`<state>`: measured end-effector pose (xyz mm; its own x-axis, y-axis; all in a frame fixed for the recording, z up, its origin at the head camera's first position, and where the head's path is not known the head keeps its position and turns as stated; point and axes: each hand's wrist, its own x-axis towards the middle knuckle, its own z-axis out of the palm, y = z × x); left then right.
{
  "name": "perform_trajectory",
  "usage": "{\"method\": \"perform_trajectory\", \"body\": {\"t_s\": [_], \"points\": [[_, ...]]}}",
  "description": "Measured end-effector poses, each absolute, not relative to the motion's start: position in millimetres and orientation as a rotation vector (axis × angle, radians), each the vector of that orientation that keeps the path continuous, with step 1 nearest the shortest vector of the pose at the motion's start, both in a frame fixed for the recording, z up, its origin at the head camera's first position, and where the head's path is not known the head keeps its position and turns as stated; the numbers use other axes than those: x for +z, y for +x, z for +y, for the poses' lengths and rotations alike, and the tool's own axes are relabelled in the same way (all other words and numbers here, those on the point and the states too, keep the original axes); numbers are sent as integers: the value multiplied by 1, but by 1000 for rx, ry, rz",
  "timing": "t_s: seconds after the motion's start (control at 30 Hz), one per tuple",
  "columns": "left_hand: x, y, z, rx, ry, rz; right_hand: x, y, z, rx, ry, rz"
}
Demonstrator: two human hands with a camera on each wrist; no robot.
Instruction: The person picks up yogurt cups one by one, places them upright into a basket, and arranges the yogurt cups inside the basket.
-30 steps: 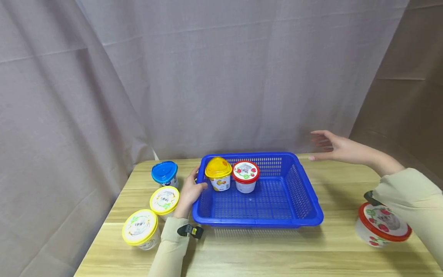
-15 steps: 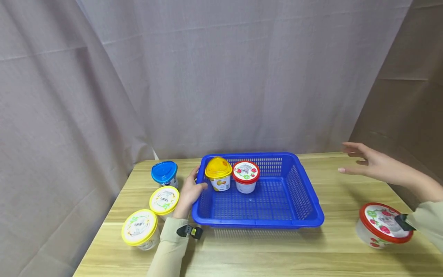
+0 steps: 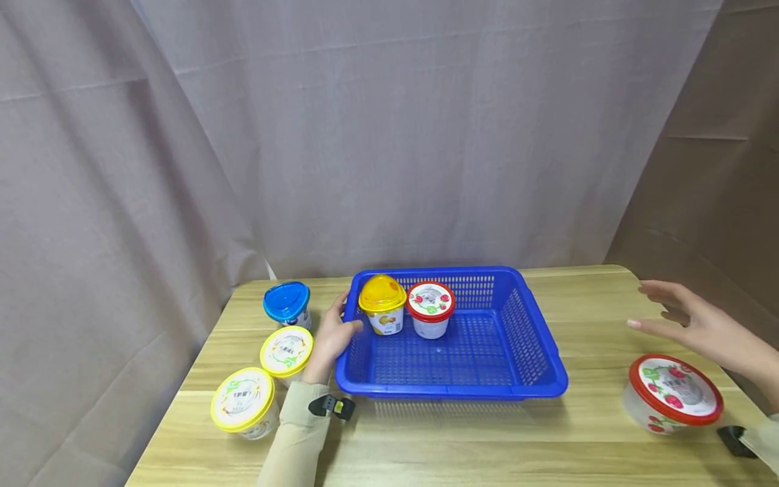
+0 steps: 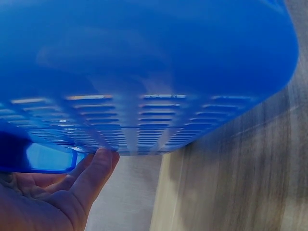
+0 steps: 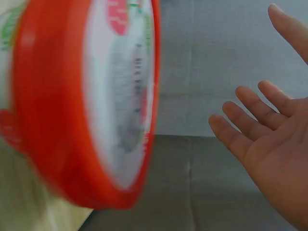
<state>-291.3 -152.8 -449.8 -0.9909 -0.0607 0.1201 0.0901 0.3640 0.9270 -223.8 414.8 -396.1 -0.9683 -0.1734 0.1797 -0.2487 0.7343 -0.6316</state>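
A blue plastic basket [image 3: 450, 391] stands mid-table, holding a tub with a domed yellow lid [image 3: 382, 304] and a small red-lidded tub [image 3: 431, 310]. My left hand [image 3: 331, 338] holds the basket's left rim, thumb over the edge. From the left wrist, that hand [image 4: 62, 197] shows with fingers against the slotted outer wall [image 4: 159, 115]. My right hand [image 3: 700, 325], fingers spread and holding nothing, hovers just behind a large red-lidded tub [image 3: 672, 392] with a strawberry print. In the right wrist view this tub [image 5: 86, 96] looms close and blurred, apart from the open palm [image 5: 284, 149].
Left of the basket, a blue-lidded tub [image 3: 287, 304] and two yellow-lidded tubs, one middle-sized [image 3: 287, 352] and one larger [image 3: 243, 402], stand near my left forearm. A grey curtain [image 3: 426, 135] hangs behind the wooden table [image 3: 462, 446].
My right hand has moved right and down, away from the basket to near the large red-lidded tub, its sleeve now off that tub. The left hand has stayed on the rim.
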Motion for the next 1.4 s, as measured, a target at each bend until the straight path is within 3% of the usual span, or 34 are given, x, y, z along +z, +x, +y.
{"method": "perform_trajectory", "body": {"t_s": [0.83, 1.4], "points": [[-450, -291, -153, -1713, -33, -2478, -470, -185, 442, 1148, 163, -2844], [-451, -292, -153, -1733, -12, -2477, -488, -172, 446, 1170, 143, -2796]]}}
